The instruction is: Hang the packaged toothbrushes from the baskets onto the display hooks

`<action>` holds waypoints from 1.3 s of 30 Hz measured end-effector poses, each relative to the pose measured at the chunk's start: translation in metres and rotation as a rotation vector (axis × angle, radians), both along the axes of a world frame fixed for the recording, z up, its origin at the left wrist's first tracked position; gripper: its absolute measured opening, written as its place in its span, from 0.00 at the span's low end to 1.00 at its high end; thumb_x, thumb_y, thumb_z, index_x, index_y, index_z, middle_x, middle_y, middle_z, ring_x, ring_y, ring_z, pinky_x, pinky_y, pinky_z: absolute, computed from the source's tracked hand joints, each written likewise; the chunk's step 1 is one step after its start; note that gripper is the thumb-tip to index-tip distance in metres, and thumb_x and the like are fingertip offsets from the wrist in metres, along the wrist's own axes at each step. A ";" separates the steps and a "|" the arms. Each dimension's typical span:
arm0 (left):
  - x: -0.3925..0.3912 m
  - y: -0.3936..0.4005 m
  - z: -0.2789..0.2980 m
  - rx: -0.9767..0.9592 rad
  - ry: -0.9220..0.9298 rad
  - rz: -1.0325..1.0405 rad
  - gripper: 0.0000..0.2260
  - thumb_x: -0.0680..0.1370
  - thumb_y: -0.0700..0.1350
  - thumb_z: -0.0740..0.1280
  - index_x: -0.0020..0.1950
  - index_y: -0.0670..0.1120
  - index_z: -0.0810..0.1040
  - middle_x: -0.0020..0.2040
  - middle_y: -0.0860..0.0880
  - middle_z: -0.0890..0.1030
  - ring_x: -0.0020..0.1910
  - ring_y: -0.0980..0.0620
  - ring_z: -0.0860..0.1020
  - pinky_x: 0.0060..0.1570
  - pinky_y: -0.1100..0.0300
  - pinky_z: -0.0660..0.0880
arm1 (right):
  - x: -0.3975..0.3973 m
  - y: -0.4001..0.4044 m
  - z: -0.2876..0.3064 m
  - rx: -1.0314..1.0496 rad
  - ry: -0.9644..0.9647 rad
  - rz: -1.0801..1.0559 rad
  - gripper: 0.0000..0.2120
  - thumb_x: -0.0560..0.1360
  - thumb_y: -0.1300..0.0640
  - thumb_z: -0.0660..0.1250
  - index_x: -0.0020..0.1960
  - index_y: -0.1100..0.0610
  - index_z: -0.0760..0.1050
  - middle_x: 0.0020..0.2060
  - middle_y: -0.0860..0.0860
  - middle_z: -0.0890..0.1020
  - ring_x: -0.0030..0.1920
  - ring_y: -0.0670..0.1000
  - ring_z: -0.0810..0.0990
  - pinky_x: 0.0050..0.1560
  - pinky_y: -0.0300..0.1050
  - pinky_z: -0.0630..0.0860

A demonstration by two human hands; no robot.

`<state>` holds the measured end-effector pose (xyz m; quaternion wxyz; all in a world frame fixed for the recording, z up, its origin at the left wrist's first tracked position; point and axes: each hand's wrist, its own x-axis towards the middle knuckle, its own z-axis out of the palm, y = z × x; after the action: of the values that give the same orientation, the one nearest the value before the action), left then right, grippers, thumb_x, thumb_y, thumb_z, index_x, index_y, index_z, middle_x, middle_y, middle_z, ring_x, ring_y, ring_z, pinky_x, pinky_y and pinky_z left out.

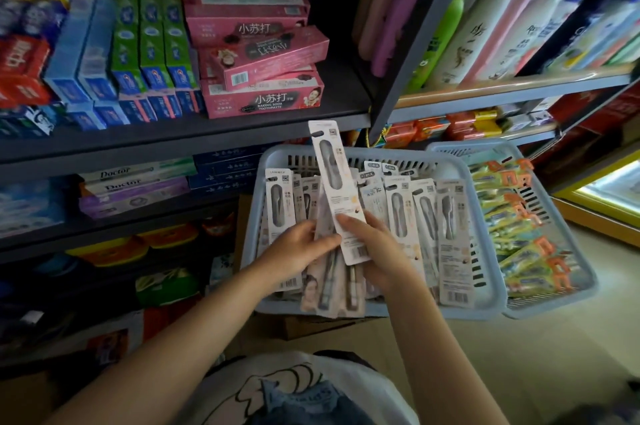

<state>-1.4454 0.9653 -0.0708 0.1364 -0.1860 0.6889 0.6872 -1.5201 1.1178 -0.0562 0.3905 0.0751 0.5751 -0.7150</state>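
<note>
A pale blue basket (pixel 481 300) in front of me is filled with several white-carded packaged toothbrushes (pixel 450 227). My right hand (pixel 377 251) grips the lower end of one white toothbrush pack (pixel 334 182), which tilts up out of the basket. My left hand (pixel 294 251) holds a bunch of toothbrush packs (pixel 329 286) that hang over the basket's near rim. A second blue basket (pixel 568 300) to the right holds several green and orange toothbrush packs (pixel 519 227). No display hooks are in view.
Dark shelves on the left carry toothpaste boxes: pink ones (pixel 263 78), green ones (pixel 149 44), blue ones. A grey shelf unit (pixel 433 44) at the right holds shampoo bottles. A cardboard box (pixel 311 326) sits under the basket. A lit cabinet (pixel 609 189) stands far right.
</note>
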 end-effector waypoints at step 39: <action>0.016 -0.046 0.011 0.431 -0.111 0.421 0.15 0.75 0.52 0.73 0.59 0.49 0.82 0.51 0.46 0.87 0.51 0.46 0.84 0.48 0.51 0.79 | 0.063 -0.064 0.018 0.324 0.588 0.277 0.23 0.82 0.44 0.60 0.53 0.66 0.73 0.43 0.68 0.77 0.40 0.68 0.77 0.41 0.63 0.77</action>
<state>-1.4293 0.9196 -0.0602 0.0645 -0.3287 0.4652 0.8194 -1.4573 1.0542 -0.0379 0.2846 -0.1515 0.7733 -0.5460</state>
